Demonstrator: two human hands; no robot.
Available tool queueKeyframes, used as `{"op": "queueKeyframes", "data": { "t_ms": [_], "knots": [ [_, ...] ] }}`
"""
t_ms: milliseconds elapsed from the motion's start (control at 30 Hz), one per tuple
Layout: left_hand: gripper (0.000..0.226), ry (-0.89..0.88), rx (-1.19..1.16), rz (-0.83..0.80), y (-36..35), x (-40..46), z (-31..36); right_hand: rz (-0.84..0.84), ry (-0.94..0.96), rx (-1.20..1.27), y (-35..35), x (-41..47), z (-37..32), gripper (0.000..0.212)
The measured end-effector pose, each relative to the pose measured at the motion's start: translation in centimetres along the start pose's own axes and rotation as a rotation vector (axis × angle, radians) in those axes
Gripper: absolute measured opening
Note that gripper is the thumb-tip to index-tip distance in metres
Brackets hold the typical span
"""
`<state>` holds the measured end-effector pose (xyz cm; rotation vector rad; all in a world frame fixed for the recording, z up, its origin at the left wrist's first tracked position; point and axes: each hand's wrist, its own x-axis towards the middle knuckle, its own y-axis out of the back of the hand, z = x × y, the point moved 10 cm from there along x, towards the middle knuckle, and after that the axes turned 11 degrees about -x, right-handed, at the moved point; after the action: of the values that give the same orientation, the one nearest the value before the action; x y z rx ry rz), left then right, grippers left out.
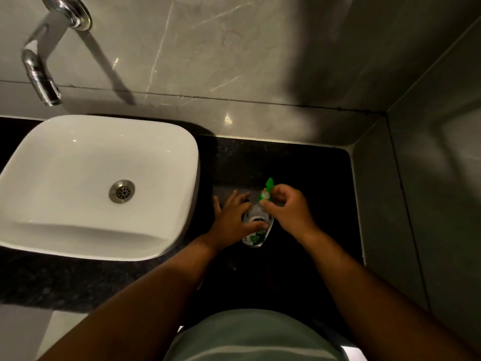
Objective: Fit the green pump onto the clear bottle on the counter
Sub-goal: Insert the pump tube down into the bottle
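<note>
The clear bottle [256, 235] with a green and white label stands on the black counter [299, 162], right of the basin. My left hand [234, 220] wraps its left side, thumb across the front of the label. The green pump [266, 190] sits at the bottle's neck with its nozzle pointing away from me. My right hand [286, 209] pinches the pump's collar between thumb and fingers. Whether the collar is seated on the neck is hidden by my fingers.
A white basin [39, 162] sits on the counter to the left, under a chrome wall tap [41, 76]. Grey tiled walls close the back and the right side [429, 178]. The counter's front edge runs just before my body.
</note>
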<state>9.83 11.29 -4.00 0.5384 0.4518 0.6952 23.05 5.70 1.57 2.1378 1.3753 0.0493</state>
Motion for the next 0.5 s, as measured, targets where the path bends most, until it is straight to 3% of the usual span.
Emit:
{"op": "queueKeyframes", "data": {
  "t_ms": [167,267,333,500],
  "knots": [
    [0.087,0.016,-0.060,0.037,0.1,-0.5,-0.2,0.023,-0.048,0.094,-0.4,-0.2,0.5,0.032],
    [0.075,0.017,-0.089,0.028,-0.4,-0.6,0.0,0.085,-0.074,0.040,0.0,-0.2,0.7,0.042],
    [0.080,0.007,-0.089,0.023,-0.8,-0.6,0.5,0.102,-0.087,-0.003,0.1,-0.2,0.7,0.049],
    [0.080,-0.009,-0.058,0.035,-0.3,-0.3,0.8,-0.024,-0.119,0.205,-0.8,-0.3,1.6,0.068]
  ]
}}
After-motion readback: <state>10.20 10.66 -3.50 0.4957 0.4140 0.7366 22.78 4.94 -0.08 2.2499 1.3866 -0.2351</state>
